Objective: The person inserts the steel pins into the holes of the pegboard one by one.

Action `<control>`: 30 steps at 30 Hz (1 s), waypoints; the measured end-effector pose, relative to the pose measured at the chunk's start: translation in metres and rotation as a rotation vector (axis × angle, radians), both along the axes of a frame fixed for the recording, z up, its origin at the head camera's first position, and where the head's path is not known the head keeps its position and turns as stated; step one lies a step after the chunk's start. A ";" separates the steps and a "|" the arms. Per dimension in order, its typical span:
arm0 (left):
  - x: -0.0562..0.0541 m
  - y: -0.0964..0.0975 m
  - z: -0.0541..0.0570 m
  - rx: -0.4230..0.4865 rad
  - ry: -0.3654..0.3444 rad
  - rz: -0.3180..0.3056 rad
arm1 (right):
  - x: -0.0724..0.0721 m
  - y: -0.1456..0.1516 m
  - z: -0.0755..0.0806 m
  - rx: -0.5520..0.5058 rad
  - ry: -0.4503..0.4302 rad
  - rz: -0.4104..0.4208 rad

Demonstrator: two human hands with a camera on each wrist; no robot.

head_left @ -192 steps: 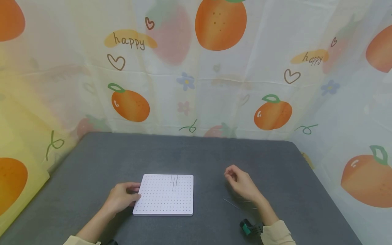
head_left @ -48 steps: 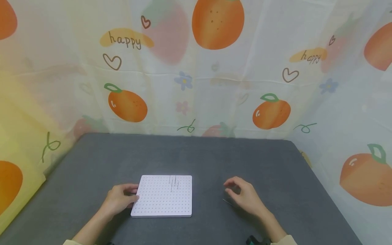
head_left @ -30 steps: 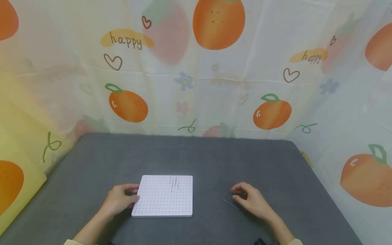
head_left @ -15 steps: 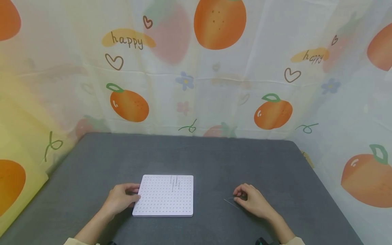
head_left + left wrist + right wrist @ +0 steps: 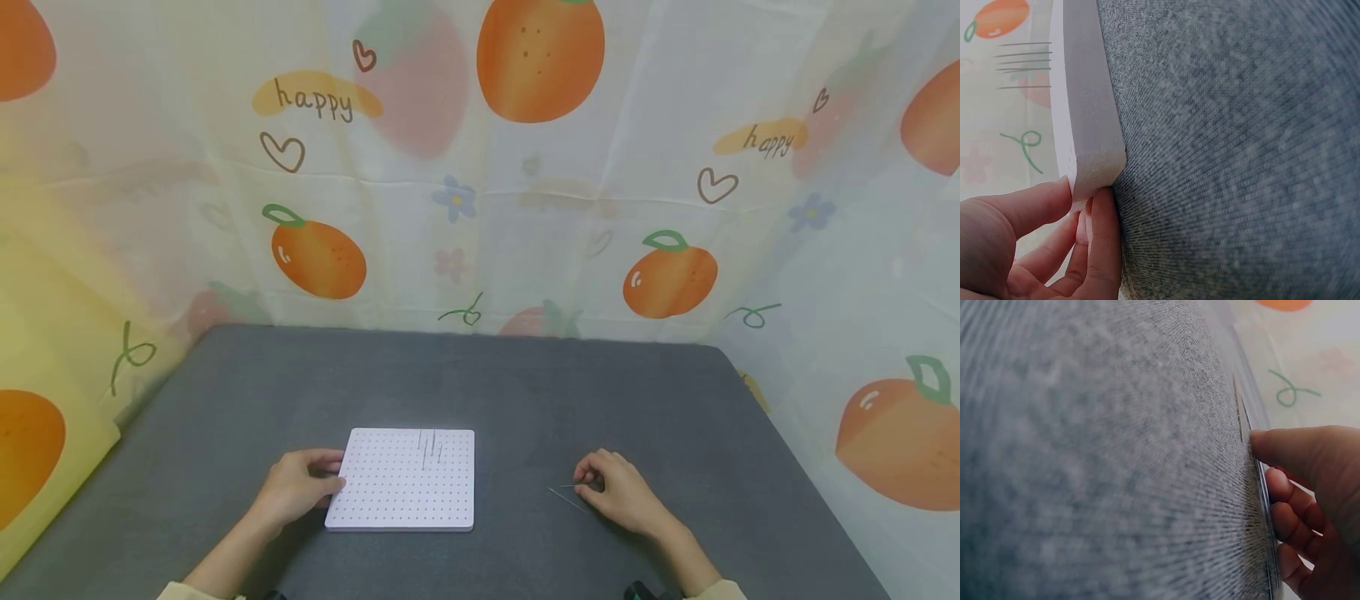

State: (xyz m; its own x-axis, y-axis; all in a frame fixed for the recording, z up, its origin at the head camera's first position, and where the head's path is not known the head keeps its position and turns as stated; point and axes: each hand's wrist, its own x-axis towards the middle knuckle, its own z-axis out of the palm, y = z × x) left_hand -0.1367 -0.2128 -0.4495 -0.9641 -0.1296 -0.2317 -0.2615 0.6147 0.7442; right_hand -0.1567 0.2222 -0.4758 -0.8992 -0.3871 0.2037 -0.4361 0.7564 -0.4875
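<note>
A white pegboard (image 5: 397,500) with a grid of small holes lies flat on the table. Several thin metal pins (image 5: 424,454) stand upright near its far edge, and they show side-on in the left wrist view. My left hand (image 5: 296,492) grips the board's left edge, thumb on top and fingers at the side and underneath. To the right of the board, my right hand (image 5: 615,496) is low at the tabletop, pinching a thin metal pin (image 5: 566,485) between thumb and forefinger. Another pin (image 5: 567,499) lies slanted on the table just below it.
The dark grey cloth-covered table (image 5: 480,383) stretches beyond both hands. Behind it hangs a curtain (image 5: 525,250) printed with oranges and hearts. A dark strapped device (image 5: 639,591) shows at the right wrist.
One more pin now stands in the board than in the oldest frame. The right hand has shifted right and lower, its parted fingers closing on a pin. The left hand keeps its hold.
</note>
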 end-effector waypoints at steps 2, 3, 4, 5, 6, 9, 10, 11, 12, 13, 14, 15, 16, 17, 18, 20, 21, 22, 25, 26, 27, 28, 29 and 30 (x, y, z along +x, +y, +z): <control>0.000 0.000 0.000 0.000 0.000 0.003 | 0.000 0.000 0.000 0.004 0.006 0.006; 0.000 0.000 0.000 -0.001 0.000 0.001 | 0.000 0.000 0.001 0.006 0.007 0.007; 0.000 0.000 0.000 0.000 -0.001 0.001 | -0.001 -0.001 0.001 0.008 0.008 0.008; 0.000 0.000 0.000 0.000 -0.002 0.002 | -0.001 -0.001 0.001 0.010 0.010 0.007; 0.000 0.000 0.001 -0.001 -0.002 0.002 | -0.001 -0.001 0.001 0.012 0.011 0.007; 0.000 0.000 0.001 -0.001 -0.002 0.003 | -0.002 -0.001 0.001 0.007 0.015 0.006; 0.000 0.001 0.001 -0.001 -0.001 0.005 | -0.002 -0.001 0.001 0.005 0.015 0.005; 0.000 0.001 0.001 -0.002 0.000 0.006 | -0.002 -0.001 0.001 0.003 0.014 0.002; 0.000 0.001 0.001 -0.003 0.001 0.006 | -0.002 -0.001 0.001 0.003 0.011 0.001; 0.000 0.001 0.001 -0.003 0.000 0.006 | -0.002 -0.001 0.001 0.002 0.009 -0.001; 0.000 0.001 0.001 -0.005 -0.001 0.006 | -0.003 -0.001 0.001 0.001 0.004 -0.004; 0.000 0.001 0.001 -0.006 -0.001 0.007 | -0.003 -0.001 0.001 0.003 0.000 -0.007; 0.000 0.001 0.001 -0.005 -0.002 0.007 | -0.003 -0.001 0.001 0.004 -0.003 -0.010; 0.000 0.001 0.002 -0.005 -0.003 0.006 | -0.002 -0.002 0.002 0.005 -0.007 -0.012; 0.000 0.001 0.002 -0.003 -0.005 0.006 | -0.002 -0.002 0.002 0.006 -0.008 -0.015; 0.000 0.001 0.002 -0.001 -0.005 0.004 | -0.002 -0.002 0.002 0.012 -0.007 -0.019; 0.000 0.001 0.002 -0.001 -0.003 0.002 | -0.002 -0.002 0.002 0.016 -0.008 -0.023; 0.000 0.001 0.002 -0.001 -0.003 0.002 | -0.002 -0.002 0.002 0.021 -0.006 -0.027; 0.000 0.001 0.002 0.001 -0.003 0.002 | -0.003 -0.001 0.002 0.032 -0.019 -0.036; 0.000 0.001 0.002 0.002 -0.003 0.002 | -0.003 -0.001 0.002 0.033 -0.026 -0.039; 0.000 0.001 0.002 0.006 -0.004 0.005 | -0.003 -0.001 0.002 0.035 -0.033 -0.041; 0.000 0.001 0.002 0.008 -0.006 0.007 | -0.003 -0.001 0.002 0.036 -0.039 -0.042; 0.000 0.001 0.001 0.010 -0.007 0.007 | -0.003 -0.001 0.002 0.036 -0.045 -0.042; 0.000 0.000 0.001 0.011 -0.007 0.007 | -0.003 -0.002 0.003 0.036 -0.048 -0.044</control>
